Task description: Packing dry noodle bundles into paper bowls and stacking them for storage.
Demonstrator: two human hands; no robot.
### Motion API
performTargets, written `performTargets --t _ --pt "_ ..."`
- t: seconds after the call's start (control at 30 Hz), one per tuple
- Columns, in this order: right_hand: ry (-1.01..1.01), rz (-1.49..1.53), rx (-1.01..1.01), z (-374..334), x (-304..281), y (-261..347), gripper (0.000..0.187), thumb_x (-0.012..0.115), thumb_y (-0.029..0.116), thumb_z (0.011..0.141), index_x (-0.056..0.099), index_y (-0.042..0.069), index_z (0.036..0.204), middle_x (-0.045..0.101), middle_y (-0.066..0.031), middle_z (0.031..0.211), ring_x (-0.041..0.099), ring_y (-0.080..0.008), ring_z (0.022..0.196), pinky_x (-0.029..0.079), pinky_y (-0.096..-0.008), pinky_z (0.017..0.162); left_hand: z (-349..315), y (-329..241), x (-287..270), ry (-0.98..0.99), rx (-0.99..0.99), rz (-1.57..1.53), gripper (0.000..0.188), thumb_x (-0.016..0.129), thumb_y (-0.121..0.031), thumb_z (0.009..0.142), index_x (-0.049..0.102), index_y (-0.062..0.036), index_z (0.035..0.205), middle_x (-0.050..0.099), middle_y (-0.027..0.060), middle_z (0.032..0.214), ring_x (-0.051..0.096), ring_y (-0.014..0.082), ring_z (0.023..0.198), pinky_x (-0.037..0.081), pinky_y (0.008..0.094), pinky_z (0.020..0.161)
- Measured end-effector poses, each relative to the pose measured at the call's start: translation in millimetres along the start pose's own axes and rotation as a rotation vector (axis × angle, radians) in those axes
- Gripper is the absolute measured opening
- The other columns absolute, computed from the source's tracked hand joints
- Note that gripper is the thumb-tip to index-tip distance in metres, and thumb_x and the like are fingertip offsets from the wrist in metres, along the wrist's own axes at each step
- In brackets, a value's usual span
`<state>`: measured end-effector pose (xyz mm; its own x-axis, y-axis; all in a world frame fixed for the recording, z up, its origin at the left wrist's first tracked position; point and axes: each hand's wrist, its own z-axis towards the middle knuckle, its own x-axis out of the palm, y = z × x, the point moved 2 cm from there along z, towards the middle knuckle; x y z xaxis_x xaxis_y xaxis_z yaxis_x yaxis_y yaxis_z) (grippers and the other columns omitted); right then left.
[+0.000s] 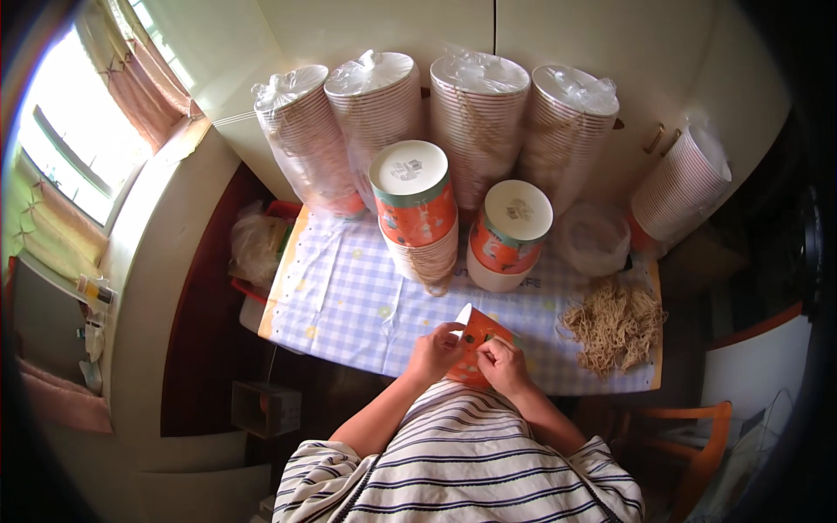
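**A:** You've got one orange paper cup (477,342) in both hands, tipped on its side just over the near edge of the table (349,301), close in front of your striped shirt (462,462). Its white bottom faces up and to your left.

**B:** And the grip?

**A:** Your left hand (433,353) is wrapped round the cup's left side, fingers curled shut on it up by the white end. Your right hand (504,364) is closed on its right side, fingertips pinched together against the wall. Whether something thin sits between those fingertips, I cannot tell; it's too small to make out.

**B:** What's around you?

**A:** Ahead of your hands, two stacks of upside-down orange cups stand on the checked cloth: the taller stack (416,213) on your left, the shorter stack (507,235) just beside it on your right. To the right of the cup you hold, a loose heap of tan string pieces (615,324) lies on the cloth, near but apart from your right hand. Beyond the heap sits a clear plastic bag (595,237).

**B:** And at the back?

**A:** Four tall columns of cups wrapped in plastic (436,113) lean against the cream wall, with a fifth wrapped column (682,183) off to the far right. A wooden chair (697,436) shows at your lower right, a curtained window (78,148) on your left.
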<state>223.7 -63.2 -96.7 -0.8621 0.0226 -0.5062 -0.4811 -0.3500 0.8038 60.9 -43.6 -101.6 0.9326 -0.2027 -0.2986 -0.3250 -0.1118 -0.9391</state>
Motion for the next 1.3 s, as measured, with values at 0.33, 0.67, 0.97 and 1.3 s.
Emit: performTargets --t 0.33,0.67,0.97,1.3 --pt "-0.004 -0.004 -0.006 -1 -1 0 0.009 0.061 0.001 0.070 0.054 0.004 0.074 0.058 -0.0113 0.070 0.059 -0.0299 0.064 0.046 -0.0368 0.056 0 4 3 -0.015 0.028 -0.028 0.030 0.062 -0.013 0.080 0.057 -0.0019 0.107 0.067 0.0140 0.082 0.067 0.0190 0.076 0.052 0.0285 0.068" --pt "-0.061 0.046 0.059 -4 -8 -3 0.007 0.062 0.003 0.075 0.055 0.004 0.076 0.059 -0.0109 0.069 0.059 -0.0247 0.060 0.046 -0.0325 0.054 -1 9 -1 0.068 0.150 -0.073 0.045 0.068 -0.016 0.077 0.051 -0.0038 0.117 0.063 0.0139 0.093 0.063 0.0193 0.082 0.050 0.0298 0.073" --pt "-0.189 0.527 0.357 -12 -28 -30 0.008 0.062 0.009 0.083 0.060 0.002 0.081 0.058 0.0024 0.069 0.050 -0.0033 0.063 0.043 -0.0193 0.060 -25 30 0 0.231 0.479 0.406 0.021 0.068 -0.010 0.072 0.062 -0.0060 0.091 0.063 0.0089 0.089 0.059 0.0267 0.089 0.041 0.0407 0.090" --pt "-0.117 0.705 0.734 -35 -28 -72 0.012 0.061 0.016 0.085 0.058 0.006 0.092 0.052 0.0035 0.068 0.047 -0.0040 0.058 0.036 -0.0181 0.047 -26 6 6 0.005 0.771 0.705 0.021 0.064 -0.006 0.071 0.062 -0.0109 0.092 0.059 0.0017 0.079 0.058 0.0203 0.083 0.041 0.0418 0.089"
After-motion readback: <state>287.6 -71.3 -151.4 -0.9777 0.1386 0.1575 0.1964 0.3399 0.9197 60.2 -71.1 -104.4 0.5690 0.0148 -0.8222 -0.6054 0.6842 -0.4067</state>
